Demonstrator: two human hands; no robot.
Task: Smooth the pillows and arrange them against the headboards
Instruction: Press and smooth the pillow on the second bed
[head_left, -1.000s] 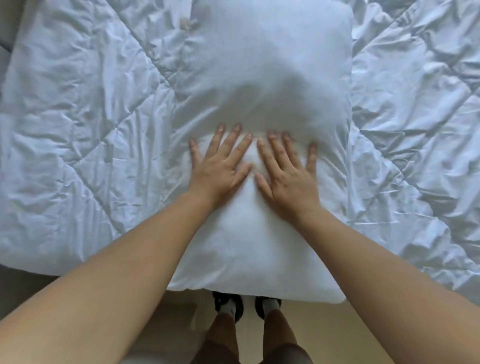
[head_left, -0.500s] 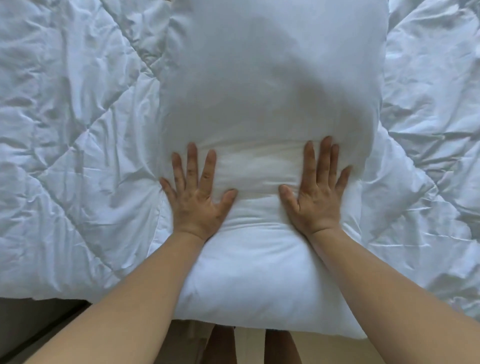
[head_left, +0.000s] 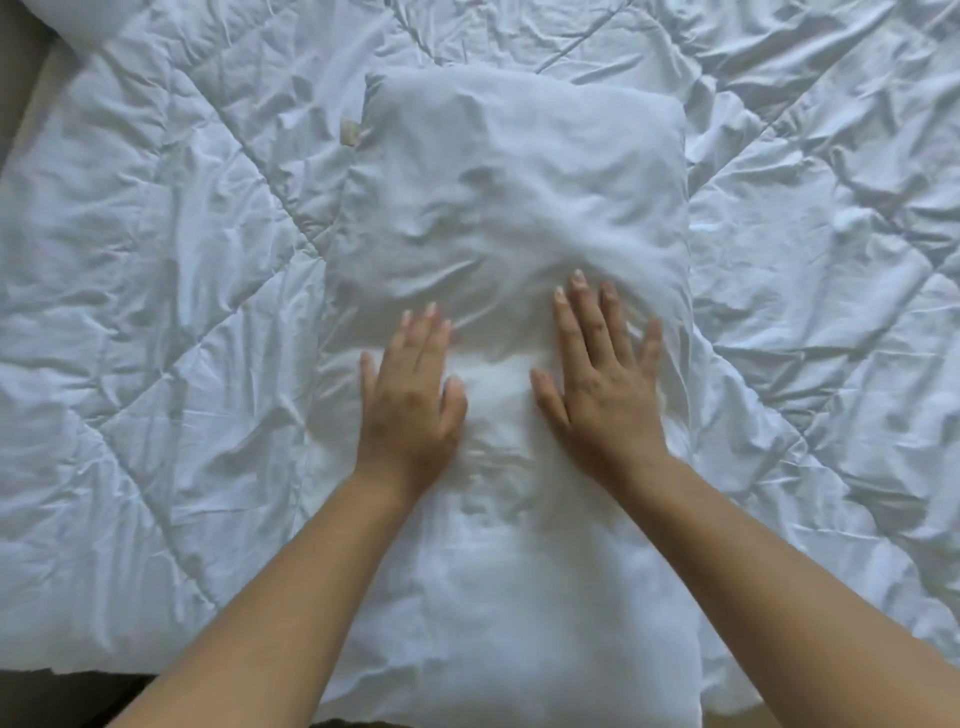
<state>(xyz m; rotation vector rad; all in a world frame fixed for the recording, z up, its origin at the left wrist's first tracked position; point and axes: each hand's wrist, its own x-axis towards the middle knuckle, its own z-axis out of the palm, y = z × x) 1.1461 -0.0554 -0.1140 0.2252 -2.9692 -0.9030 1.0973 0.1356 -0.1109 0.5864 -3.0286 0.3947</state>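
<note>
Hands back near the middle after sweeping apart: left hand (head_left: 410, 400) and right hand (head_left: 605, 379) flat, spread, pressing the pillow (head_left: 511, 197) on the quilt (head_left: 156, 260); far half looks wrinkled, so smoothing isn't done

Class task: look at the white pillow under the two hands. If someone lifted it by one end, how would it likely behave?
The pillow would probably sag: it dents and wrinkles beside the left hand and right hand. It looks puffy, so likely light for its bulk. Lying flat on the quilt, it should not roll.
</note>
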